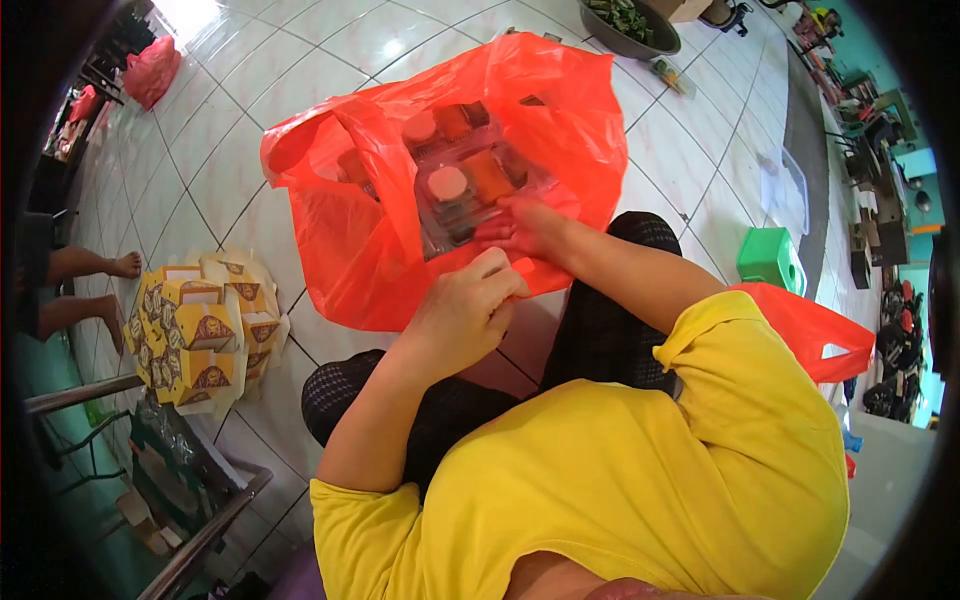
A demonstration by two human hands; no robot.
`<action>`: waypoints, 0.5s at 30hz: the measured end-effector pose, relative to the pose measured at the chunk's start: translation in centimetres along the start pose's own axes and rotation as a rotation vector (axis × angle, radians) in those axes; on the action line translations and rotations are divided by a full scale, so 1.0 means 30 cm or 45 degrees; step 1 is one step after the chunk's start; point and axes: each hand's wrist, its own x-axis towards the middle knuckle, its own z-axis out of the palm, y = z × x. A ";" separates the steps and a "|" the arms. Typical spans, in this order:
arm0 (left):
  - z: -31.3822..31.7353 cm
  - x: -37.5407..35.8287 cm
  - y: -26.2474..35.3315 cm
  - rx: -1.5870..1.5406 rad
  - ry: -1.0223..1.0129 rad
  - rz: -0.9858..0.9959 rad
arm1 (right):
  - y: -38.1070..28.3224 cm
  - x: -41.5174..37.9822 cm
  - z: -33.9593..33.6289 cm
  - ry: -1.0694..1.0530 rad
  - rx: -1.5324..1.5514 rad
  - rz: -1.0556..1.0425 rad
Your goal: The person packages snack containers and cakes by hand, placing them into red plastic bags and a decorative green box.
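Observation:
A large red plastic bag (345,255) lies open on the tiled floor in front of my crossed legs. Inside it are clear plastic packs (460,190) with orange-brown contents and round pale lids. My left hand (465,305) has its fingers closed on the bag's near edge. Reaching into the bag from the right, my right hand (525,228) rests with spread fingers beside the packs; its fingertips are partly veiled by red plastic.
Yellow patterned boxes (205,325) are stacked at the left, near another person's bare feet (125,265). A metal rail (215,525) stands at lower left. Right: a green container (770,258) and another red bag (815,330). A basin of leaves (630,30) sits at the top.

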 end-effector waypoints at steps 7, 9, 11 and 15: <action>-0.094 -0.018 0.025 -0.105 0.449 0.098 | -0.264 -0.387 0.083 -0.133 -0.819 -0.650; -0.154 -0.014 0.028 0.054 0.672 0.174 | -0.405 -0.526 0.077 -0.181 -0.995 -1.409; -0.209 -0.011 0.037 0.305 0.830 0.233 | -0.542 -0.700 0.023 0.033 -1.123 -1.955; -0.166 0.121 0.103 0.884 1.160 0.166 | -0.828 -0.597 -0.215 0.192 -0.307 -2.413</action>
